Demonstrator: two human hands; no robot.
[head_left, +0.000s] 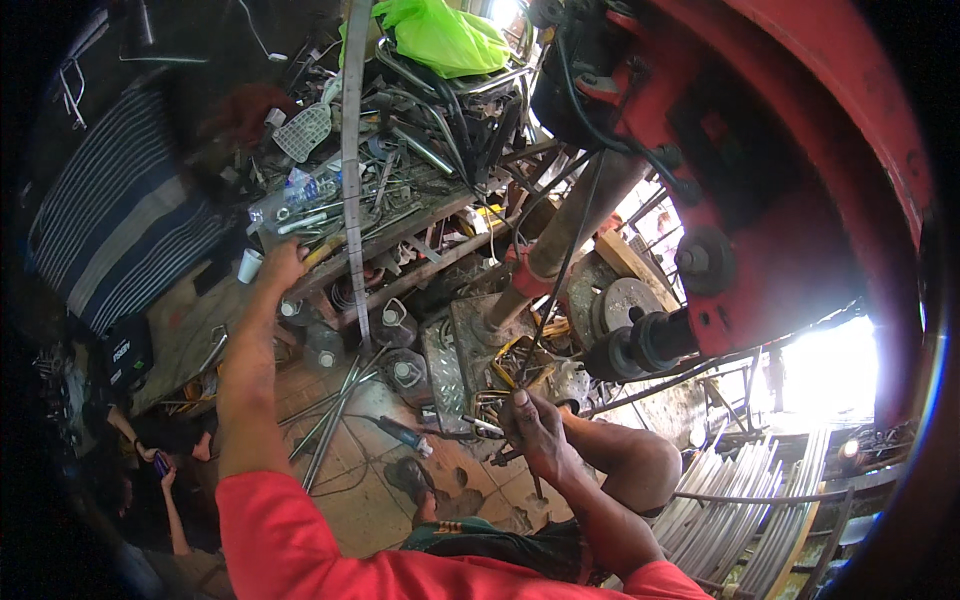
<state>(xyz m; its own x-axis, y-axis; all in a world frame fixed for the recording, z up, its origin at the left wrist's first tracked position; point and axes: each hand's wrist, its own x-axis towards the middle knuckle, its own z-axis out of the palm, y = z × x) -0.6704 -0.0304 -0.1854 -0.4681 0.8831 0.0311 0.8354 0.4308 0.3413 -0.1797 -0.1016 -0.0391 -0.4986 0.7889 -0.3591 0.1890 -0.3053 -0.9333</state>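
My left hand (285, 264) reaches out to the cluttered workbench at the left. Its fingers are closed at the near end of a slim yellow piece (324, 250), whose kind I cannot make out; the fingertips are partly hidden. A white cup (250, 265) stands right beside that hand. Over my bent knee, my right hand (540, 432) is closed with the thumb on top. A thin dark rod (538, 487) shows below the fist, and its middle is hidden by the fingers. Right of centre rises a large red drill press (790, 190) with a metal column (575, 230).
Metal scraps, a bright green bag (440, 35) and a flat strap (351, 170) crowd the bench (405, 222). Dirty bottles (405, 372), long metal rods (330, 425) and a cylindrical power tool (402, 434) are on the tiled floor. Another person's hands (160, 462) show at lower left.
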